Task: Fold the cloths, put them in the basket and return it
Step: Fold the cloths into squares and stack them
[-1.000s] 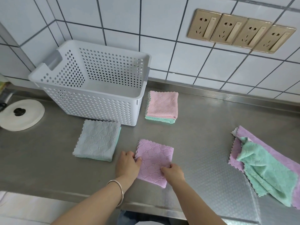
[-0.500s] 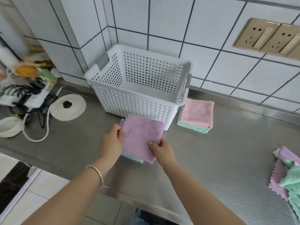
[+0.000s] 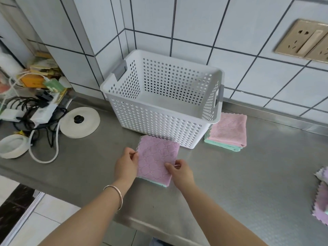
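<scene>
A folded purple cloth (image 3: 156, 158) lies on top of a folded stack whose green edge (image 3: 156, 182) shows at the front, just before the white perforated basket (image 3: 159, 126). My left hand (image 3: 126, 162) pinches the purple cloth's left edge. My right hand (image 3: 179, 172) grips its right front corner. The basket stands empty against the tiled wall. To the basket's right sits another folded stack, pink cloth (image 3: 229, 130) over green. At the far right edge lie unfolded purple cloths (image 3: 322, 206), partly cut off.
The steel counter (image 3: 248, 183) runs left to right, with its front edge near me. At the left lie a round white lid (image 3: 79, 122), a white bowl (image 3: 13, 146), tangled cables (image 3: 40, 121) and clutter. Wall sockets (image 3: 305, 41) are at the upper right.
Both hands carried the folded purple cloth left from the counter's middle and set it on the grey-and-green folded stack in front of the basket. The view swung left.
</scene>
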A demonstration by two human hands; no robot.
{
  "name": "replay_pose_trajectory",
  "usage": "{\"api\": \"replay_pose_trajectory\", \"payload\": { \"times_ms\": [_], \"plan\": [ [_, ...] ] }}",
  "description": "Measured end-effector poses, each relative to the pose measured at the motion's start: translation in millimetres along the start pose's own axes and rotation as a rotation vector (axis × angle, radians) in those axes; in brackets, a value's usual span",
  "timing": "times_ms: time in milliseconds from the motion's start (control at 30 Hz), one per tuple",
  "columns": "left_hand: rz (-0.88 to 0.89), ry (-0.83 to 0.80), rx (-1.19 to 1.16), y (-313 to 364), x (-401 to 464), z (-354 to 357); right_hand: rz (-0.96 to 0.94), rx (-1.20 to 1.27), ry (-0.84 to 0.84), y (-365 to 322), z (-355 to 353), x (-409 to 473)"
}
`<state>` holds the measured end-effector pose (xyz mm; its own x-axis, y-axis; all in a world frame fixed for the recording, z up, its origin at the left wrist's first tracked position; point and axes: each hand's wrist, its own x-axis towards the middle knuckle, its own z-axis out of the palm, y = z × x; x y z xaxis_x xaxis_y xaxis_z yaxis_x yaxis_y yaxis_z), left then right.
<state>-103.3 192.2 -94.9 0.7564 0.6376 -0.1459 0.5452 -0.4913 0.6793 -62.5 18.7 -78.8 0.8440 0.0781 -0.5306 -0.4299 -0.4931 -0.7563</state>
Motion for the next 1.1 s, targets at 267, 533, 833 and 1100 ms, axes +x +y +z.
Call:
{"api": "replay_pose_trajectory", "payload": {
  "times_ms": [267, 533, 833, 1100],
  "plan": [
    [-0.017, 0.048, -0.02, -1, 4, 4, 0.005, -0.002, 0.091, -5, 6, 0],
    [0.556, -0.046, 0.583, 8, -6, 4, -0.824, -0.85, 0.273, 23, 4, 7],
    [0.307, -0.322, 0.858, 19, -8, 1, -0.532, -0.899, -0.249, 7, -17, 13],
    [0.923, -0.129, 0.537, 132, -77, 78, -0.463, -0.597, 0.419, 91, -154, -25]
  ]
}}
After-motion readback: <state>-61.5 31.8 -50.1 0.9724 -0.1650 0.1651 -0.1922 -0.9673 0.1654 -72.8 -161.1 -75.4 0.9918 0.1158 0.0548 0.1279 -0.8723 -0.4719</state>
